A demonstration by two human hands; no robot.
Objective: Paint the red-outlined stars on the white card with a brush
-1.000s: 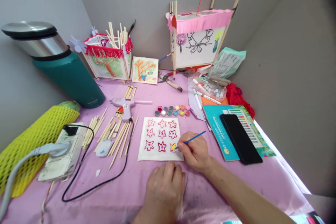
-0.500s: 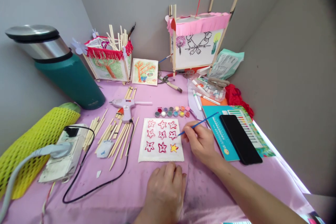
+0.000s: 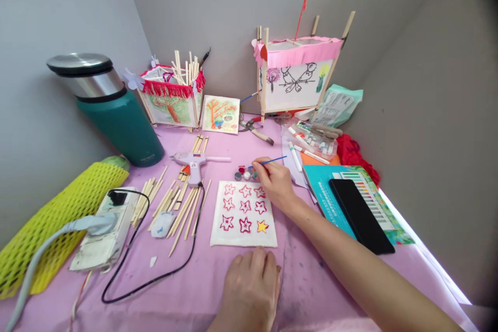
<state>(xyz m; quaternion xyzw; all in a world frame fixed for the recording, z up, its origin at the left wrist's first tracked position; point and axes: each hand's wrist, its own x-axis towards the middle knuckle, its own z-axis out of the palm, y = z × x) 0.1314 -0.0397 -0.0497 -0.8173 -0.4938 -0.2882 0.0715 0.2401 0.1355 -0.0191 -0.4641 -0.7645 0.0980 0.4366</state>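
Observation:
My right hand (image 3: 276,181) pinches a thin blue paintbrush (image 3: 274,159) over the small paint pots (image 3: 247,176), several of which it hides along with the brush tip. Just in front of that hand lies a square white panel (image 3: 235,238) with rows of red-outlined stars. The bottom-right star (image 3: 262,226) is filled with yellow; the others are white inside. My left hand (image 3: 251,282) rests palm down on the pink cloth below the panel's near edge. Its fingers are slightly bent and a little apart, with nothing visible in them.
Left of the panel are a glue gun (image 3: 194,163) with a black cord, wooden sticks (image 3: 187,207), a power strip (image 3: 105,231) and a teal bottle (image 3: 124,124). A black phone (image 3: 361,215) lies on a booklet (image 3: 322,187) at right. Behind stand two decorated lanterns (image 3: 298,80).
My right hand has moved from beside the panel's right edge, up and left to the paint pots, carrying the brush. The left hand stays below the panel. The view has shifted slightly.

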